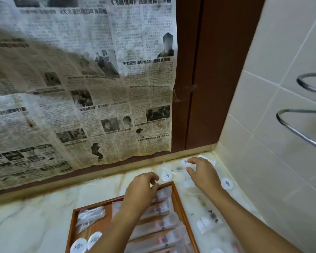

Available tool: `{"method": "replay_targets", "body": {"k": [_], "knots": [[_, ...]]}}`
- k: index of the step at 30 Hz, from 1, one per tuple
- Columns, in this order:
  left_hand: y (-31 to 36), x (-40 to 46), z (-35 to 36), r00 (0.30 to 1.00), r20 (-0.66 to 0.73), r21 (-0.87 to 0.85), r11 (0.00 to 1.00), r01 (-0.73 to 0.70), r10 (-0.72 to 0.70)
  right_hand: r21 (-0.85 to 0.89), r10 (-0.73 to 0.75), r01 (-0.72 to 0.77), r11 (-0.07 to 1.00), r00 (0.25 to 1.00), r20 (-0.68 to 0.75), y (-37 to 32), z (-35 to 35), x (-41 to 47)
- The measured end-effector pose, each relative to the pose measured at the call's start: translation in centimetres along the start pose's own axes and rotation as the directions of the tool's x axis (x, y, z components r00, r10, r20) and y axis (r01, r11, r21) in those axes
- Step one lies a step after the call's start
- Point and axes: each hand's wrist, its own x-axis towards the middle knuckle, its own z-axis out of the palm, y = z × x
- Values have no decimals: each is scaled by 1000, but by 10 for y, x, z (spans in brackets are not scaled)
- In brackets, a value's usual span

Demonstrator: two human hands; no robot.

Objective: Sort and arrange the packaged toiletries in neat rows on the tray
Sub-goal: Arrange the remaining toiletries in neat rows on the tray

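Toiletries [154,232] in crinkly clear sachets on wooden tray [179,201]; hands [141,189] seemingly empty, half-curled.

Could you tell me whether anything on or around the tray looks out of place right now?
Yes: several round white packets and a clear sachet lie scattered on the counter outside the tray; the clear packets at its left sit askew.

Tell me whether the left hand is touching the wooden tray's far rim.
Cannot tell. In the head view the left hand overlaps the tray's far rim, but motion blur hides whether its curled fingers press it or hover above.
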Motion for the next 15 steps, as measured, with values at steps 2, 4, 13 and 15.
{"method": "replay_targets", "body": {"k": [2, 4, 13, 15], "knots": [[-2, 19, 12, 999, 33, 41, 999, -33, 32, -27, -6, 7, 1000, 1000, 15, 5, 8, 21], [-7, 36, 23, 994, 76, 95, 991, -90, 83, -71, -30, 34, 997, 998, 54, 12, 16, 40], [-25, 84, 49, 909, 283, 311, 867, -389, 306, -251, -237, 325, 912, 915, 325, 42, 34, 81], [-27, 90, 51, 885, 317, 323, 839, -438, 340, -259, -275, 380, 888, 890, 364, 44, 32, 86]]}}
